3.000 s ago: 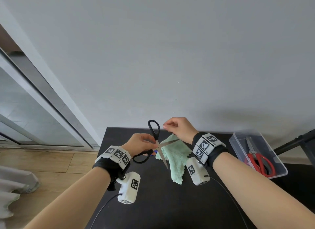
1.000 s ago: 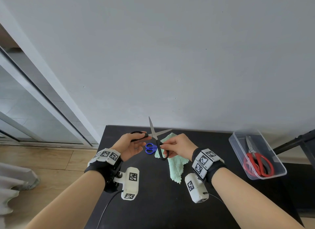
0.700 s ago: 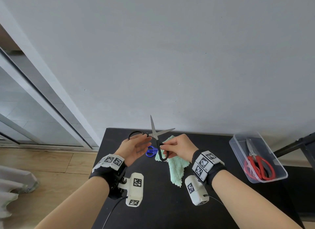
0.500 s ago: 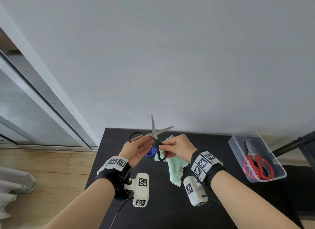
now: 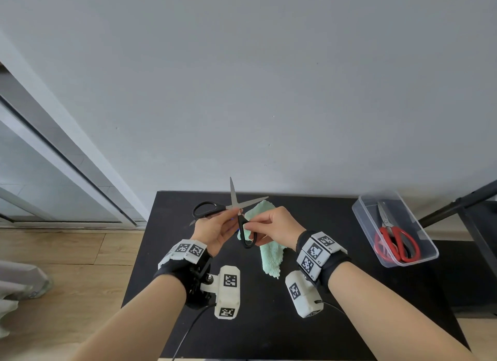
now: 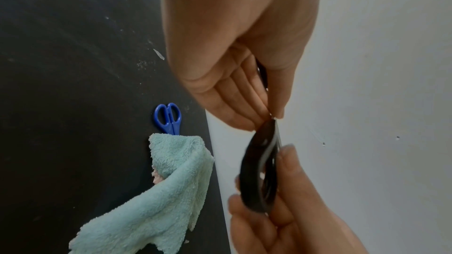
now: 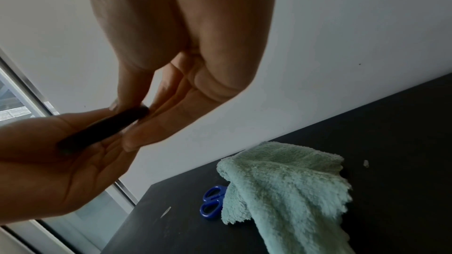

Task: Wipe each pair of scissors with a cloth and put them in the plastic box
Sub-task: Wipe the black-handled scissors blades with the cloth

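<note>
Black-handled scissors are held above the black table, blades spread and pointing up at the wall. My left hand grips them by the pivot, with one handle loop sticking out to its left. My right hand pinches the other, lower handle loop, also seen as a dark bar. The green cloth lies crumpled on the table under my hands. Small blue scissors lie shut with their blades under the cloth's far edge. The clear plastic box stands at the right.
Red-handled scissors lie in the plastic box. A grey wall rises right behind the table. The table's left edge drops to a wooden floor by a sliding door frame. A black stand juts in at the far right.
Three seconds ago the cloth hung at the blades, handles up; now it lies on the table and the scissors point blades up. In the last second they rose slightly.
</note>
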Available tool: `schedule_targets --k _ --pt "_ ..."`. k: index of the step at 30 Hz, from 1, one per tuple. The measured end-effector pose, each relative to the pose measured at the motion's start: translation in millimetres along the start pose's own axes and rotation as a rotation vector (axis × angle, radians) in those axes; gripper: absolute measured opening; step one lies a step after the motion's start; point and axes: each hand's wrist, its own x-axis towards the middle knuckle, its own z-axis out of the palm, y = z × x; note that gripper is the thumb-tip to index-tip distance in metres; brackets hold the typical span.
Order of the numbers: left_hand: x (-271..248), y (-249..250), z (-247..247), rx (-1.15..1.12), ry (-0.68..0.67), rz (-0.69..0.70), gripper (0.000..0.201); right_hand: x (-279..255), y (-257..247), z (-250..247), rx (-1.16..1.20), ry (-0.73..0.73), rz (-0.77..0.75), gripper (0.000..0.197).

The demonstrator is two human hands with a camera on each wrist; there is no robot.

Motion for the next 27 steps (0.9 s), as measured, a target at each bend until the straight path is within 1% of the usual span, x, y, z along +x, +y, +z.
schedule_targets --k 3,4,6,8,12,14,16,18,20,22,24,25,27 --pt "3 -4 -6 0.021 -0.007 -0.015 0.011 -4 11 -1 0.016 0.019 0.090 0.033" --pt "4 -5 -10 0.022 -0.008 -0.024 0.013 -6 17 -2 0.016 0.028 0.120 0.035" --pt "6 -8 -17 0.023 0.005 -0.047 0.018 -8 33 -5 0.004 0.062 0.163 0.030" --pt "8 -12 -26 0.035 0.014 -0.068 0.024 -10 51 -8 -0.014 0.131 0.196 0.026" --pt "7 -24 -39 0.096 0.015 -0.126 0.027 -12 86 -11 -0.123 0.283 0.264 0.015" --pt "9 -33 -45 0.114 0.024 -0.154 0.030 -12 103 -12 -0.165 0.345 0.327 0.010" --pt "10 -41 -50 0.132 0.038 -0.184 0.032 -10 119 -11 -0.188 0.374 0.396 0.018" --pt "10 -46 -52 0.162 0.045 -0.210 0.033 -7 130 -7 -0.208 0.380 0.443 0.033" --pt "10 -48 -54 0.185 0.046 -0.226 0.033 -2 134 -2 -0.207 0.381 0.451 0.049" --pt "10 -49 -57 0.208 0.046 -0.230 0.033 4 137 0 -0.213 0.406 0.440 0.056" --pt "10 -48 -59 0.221 0.042 -0.235 0.033 7 136 1 -0.233 0.429 0.438 0.051" --pt "10 -47 -60 0.225 0.040 -0.238 0.034 9 135 2 -0.238 0.430 0.438 0.044" --pt "11 -46 -60 0.238 0.036 -0.242 0.035 11 134 3 -0.267 0.415 0.453 0.021"
